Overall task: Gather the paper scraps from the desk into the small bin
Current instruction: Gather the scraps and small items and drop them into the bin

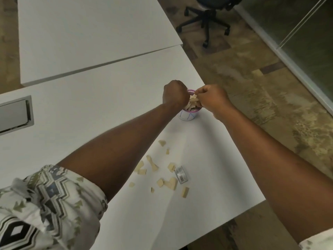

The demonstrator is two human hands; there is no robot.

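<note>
A small white bin with a purple rim stands near the right edge of the white desk. Cream paper scraps are heaped in its mouth. My left hand is curled over the bin's left side, and my right hand is curled over its right side. Both have their fingers closed among the scraps at the rim; whether each pinches a scrap is hidden by the knuckles. Several loose paper scraps lie scattered on the desk nearer to me.
A small grey printed wrapper lies among the loose scraps. A metal cable hatch is set in the desk at the left. A second desk adjoins at the back. An office chair stands on the floor beyond.
</note>
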